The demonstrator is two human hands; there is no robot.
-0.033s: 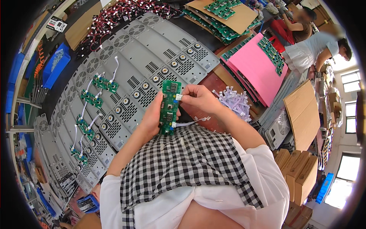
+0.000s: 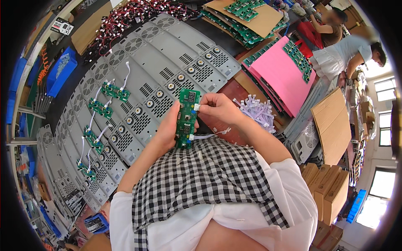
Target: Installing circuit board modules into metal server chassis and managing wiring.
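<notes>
Holding a narrow green circuit board (image 2: 186, 119) upright at frame centre, left hand (image 2: 171, 129) grips it from behind, fingers wrapped round its edge. Right hand (image 2: 220, 109) at 3 o'clock of the board, fingers pinching a small white connector (image 2: 196, 107) against the board's right edge; a thin white wire (image 2: 209, 134) trails off near the board's lower end.

Packages/signs: brown cardboard boxes (image 2: 331, 188) stacked at 4 o'clock; flat cardboard sheet (image 2: 331, 125) at 3; pink sheet (image 2: 278, 71) w/ green boards at 1–2; cardboard w/ more boards (image 2: 255, 14) at 12; blue bins (image 2: 58, 73) at 10; small white-and-black label card (image 2: 62, 26) at 11.

Vs earlier frame: no visible change, same grip, board in same spot.

Materials: grey metal panels (image 2: 167, 71) w/ perforated vents and round knobs fan across the surface, some carrying small green boards (image 2: 115, 91) w/ white leads. Red-black wire bundles (image 2: 134, 19) at 11–12. Loose pile of white cables (image 2: 259, 111) just right of the hand. Checked black-white cloth over lap.
</notes>
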